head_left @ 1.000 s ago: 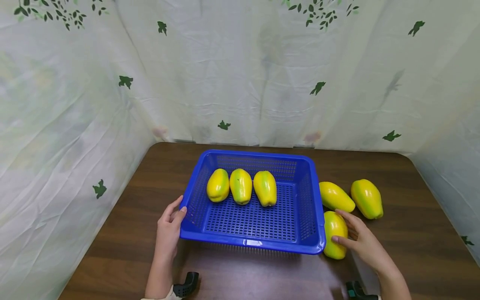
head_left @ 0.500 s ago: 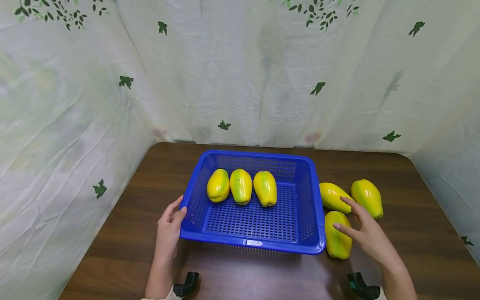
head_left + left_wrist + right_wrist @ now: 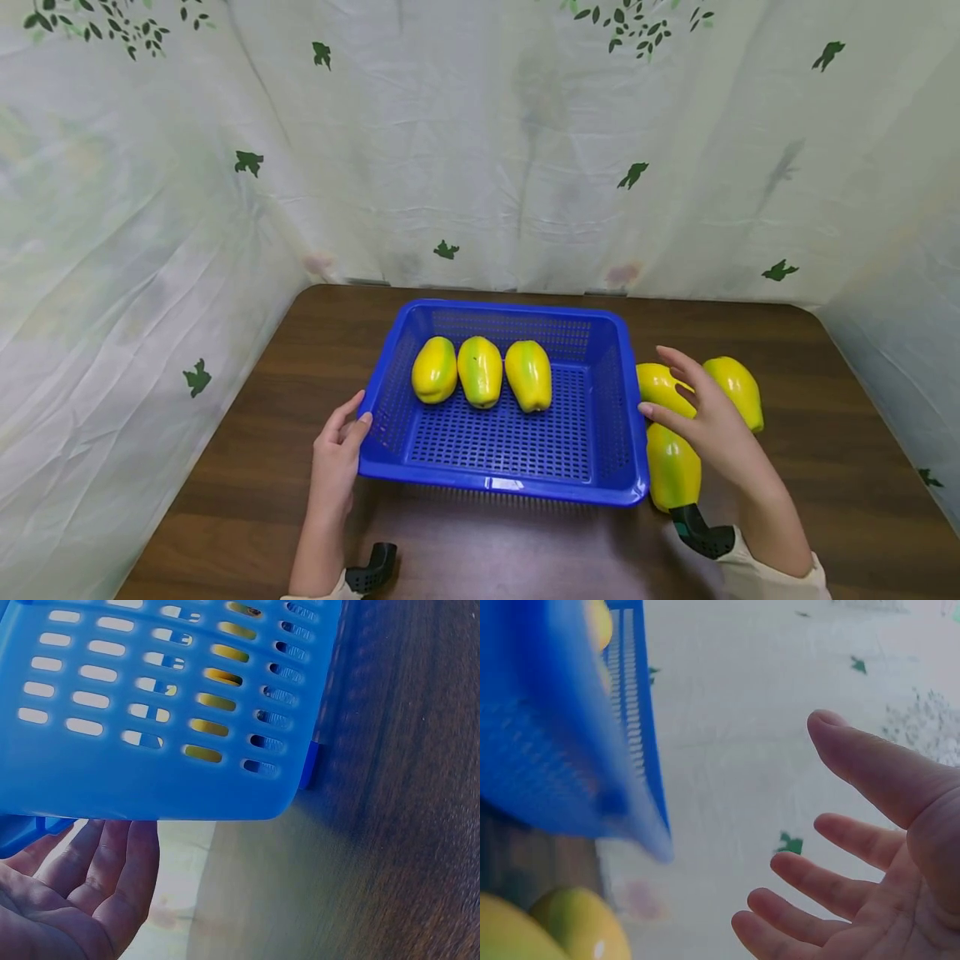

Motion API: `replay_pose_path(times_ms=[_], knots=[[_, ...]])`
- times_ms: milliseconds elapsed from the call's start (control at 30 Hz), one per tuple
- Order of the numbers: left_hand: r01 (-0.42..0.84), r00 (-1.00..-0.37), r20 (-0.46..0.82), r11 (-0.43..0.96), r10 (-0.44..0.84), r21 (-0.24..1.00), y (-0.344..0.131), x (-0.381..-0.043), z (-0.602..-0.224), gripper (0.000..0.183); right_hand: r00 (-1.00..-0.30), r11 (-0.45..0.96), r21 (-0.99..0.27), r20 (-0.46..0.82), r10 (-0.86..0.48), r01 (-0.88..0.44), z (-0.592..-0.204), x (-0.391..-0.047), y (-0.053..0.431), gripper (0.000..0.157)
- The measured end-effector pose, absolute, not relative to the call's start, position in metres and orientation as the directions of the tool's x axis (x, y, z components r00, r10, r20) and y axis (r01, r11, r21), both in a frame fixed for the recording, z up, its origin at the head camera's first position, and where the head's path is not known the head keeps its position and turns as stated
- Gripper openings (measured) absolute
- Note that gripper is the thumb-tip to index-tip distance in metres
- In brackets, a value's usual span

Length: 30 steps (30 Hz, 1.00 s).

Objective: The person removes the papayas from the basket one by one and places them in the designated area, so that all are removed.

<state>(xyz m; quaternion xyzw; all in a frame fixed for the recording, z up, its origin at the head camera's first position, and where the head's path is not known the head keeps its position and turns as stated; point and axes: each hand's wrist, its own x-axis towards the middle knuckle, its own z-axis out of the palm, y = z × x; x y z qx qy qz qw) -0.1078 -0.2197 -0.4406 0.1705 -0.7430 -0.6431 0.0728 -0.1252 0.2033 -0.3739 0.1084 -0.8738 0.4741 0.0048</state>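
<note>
A blue plastic basket [image 3: 495,485] with slotted walls stands mid-table, three yellow-green papayas [image 3: 480,372] in a row inside. My left hand [image 3: 335,458] holds its left rim, thumb at the edge. In the left wrist view, the left fingers [image 3: 135,862] reach up against the basket's underside edge. Right of the basket, my right hand [image 3: 712,425] hovers over the loose papayas, fingers spread and nothing in them. Of these, one papaya [image 3: 672,471] lies near the basket's front right corner, one [image 3: 660,385] behind it, and another [image 3: 738,390] farther right, partly hidden by the hand.
The brown wooden table [image 3: 810,375] runs up to a pale curtain [image 3: 480,167] with green leaf prints at the back and sides. Black wrist mounts [image 3: 372,568] show by both forearms; the right one overlaps the nearest loose papaya.
My right hand has let go of the near loose papaya and moved up and away over the farther ones. That papaya has shifted slightly right. The left hand and basket stay put.
</note>
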Motion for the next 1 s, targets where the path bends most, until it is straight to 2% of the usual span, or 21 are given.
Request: replay_pose_path(times_ms=[200,500,1000], knots=[[-0.157,-0.932,-0.108,0.117,-0.345,0.981,-0.221,-0.108,-0.440,0.038,-0.961,0.533,-0.807,0.147,-0.234,-0.254,-0.362,-0.140,0.185,0.073],[-0.148,-0.936,-0.101,0.118,-0.337,0.982,-0.220,-0.109,-0.440,0.038,-0.936,0.540,-0.799,0.076,-0.344,-0.264,-0.352,-0.164,0.159,0.074],[-0.156,-0.936,-0.111,0.109,-0.335,0.982,-0.221,-0.108,-0.440,0.038,-0.884,0.527,-0.812,-0.027,-0.466,-0.253,-0.375,-0.217,0.117,0.068]])
